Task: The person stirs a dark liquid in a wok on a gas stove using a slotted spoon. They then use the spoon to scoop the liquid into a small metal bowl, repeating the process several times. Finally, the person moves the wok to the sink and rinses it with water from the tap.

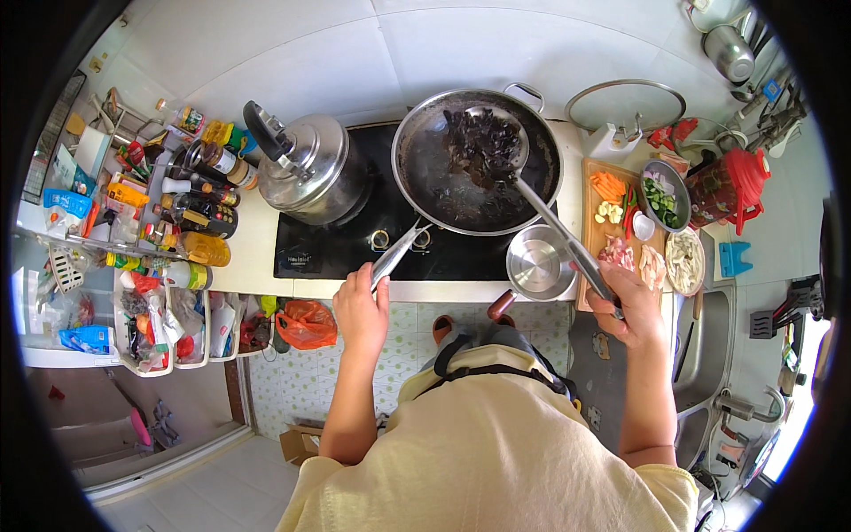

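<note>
A large wok (459, 199) stands on the black cooktop (319, 256), its long metal handle pointing towards me. My left hand (364, 299) is at the end of that handle, the thumb and fingers around it. My right hand (628, 306) grips the long handle of a metal skimmer (523, 143), whose round head lies in the wok. Dark, wet-looking strips of food, possibly wood ear fungus (482, 143), are heaped on and beside the skimmer head. Dark liquid seems to cover the wok's bottom. Below the wok's right side is a small steel saucepan (538, 263) with a brown handle.
A steel kettle (306, 169) stands left of the wok. On the right, a wooden cutting board (595, 233) bears carrot, garlic, chillies and meat, beside a metal bowl (665, 193) of cut vegetables and a plate (685, 263). A glass lid (625, 106) leans behind. Several bottles (206, 249) line the left.
</note>
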Demonstrator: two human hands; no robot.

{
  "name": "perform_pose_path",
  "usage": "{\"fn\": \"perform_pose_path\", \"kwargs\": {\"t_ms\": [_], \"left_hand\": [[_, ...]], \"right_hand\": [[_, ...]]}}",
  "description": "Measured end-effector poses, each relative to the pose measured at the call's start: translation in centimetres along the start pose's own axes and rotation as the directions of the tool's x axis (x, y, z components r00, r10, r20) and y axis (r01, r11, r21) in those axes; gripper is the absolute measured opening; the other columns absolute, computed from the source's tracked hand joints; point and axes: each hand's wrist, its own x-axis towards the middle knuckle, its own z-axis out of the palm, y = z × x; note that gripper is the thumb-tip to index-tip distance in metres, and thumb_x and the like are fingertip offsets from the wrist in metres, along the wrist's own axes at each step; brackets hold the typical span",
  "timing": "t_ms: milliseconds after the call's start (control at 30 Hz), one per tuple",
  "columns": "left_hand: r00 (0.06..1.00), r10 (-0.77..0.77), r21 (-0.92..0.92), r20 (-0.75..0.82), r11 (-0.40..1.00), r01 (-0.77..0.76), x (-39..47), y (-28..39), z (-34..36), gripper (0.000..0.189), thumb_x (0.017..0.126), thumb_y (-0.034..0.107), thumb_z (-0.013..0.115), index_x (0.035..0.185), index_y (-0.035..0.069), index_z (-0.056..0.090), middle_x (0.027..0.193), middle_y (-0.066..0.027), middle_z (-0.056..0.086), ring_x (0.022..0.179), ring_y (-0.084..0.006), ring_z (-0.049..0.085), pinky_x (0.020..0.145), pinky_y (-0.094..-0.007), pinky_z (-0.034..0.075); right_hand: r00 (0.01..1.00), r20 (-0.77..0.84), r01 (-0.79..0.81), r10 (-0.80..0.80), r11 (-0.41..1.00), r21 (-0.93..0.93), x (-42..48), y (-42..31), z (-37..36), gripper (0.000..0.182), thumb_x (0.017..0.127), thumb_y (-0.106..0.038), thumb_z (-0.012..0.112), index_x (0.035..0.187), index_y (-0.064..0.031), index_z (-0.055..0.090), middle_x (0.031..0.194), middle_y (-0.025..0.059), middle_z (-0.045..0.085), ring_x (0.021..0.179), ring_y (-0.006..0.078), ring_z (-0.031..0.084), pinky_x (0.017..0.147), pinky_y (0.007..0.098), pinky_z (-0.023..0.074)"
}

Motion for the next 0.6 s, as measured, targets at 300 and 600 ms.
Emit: {"fn": "perform_pose_path", "kwargs": {"t_ms": [300,600], "left_hand": [[0.996,0.056,-0.001,-0.07,0.998,-0.056,0.1,0.2,-0.1,0.035,0.093,0.024,0.06,0.122,0.004,0.056,0.107,-0.0154,0.061,0.098,-0.0352,0.058,0.085,-0.0459,0.043],[0.888,0.238,-0.567,0.394,0.823,0.031,-3.4,5.6,6.1,0.05,0.091,0.037,0.061,0.124,0.0,0.053,0.113,-0.0181,0.06,0.102,-0.0304,0.059,0.089,-0.041,0.047]], "right_hand": [[0.999,-0.053,0.006,-0.003,0.999,0.046,1.8,3.2,-0.1,0.037,0.104,-0.028,0.036,0.12,-0.0009,0.056,0.059,0.0,0.044,0.036,0.0062,0.029,0.032,0.0207,0.0218],[0.995,-0.099,-0.006,0.002,0.999,-0.041,1.3,4.7,-0.8,0.035,0.104,-0.028,0.036,0.12,-0.0043,0.057,0.062,-0.0004,0.045,0.039,0.0072,0.03,0.035,0.0219,0.0219]]}}
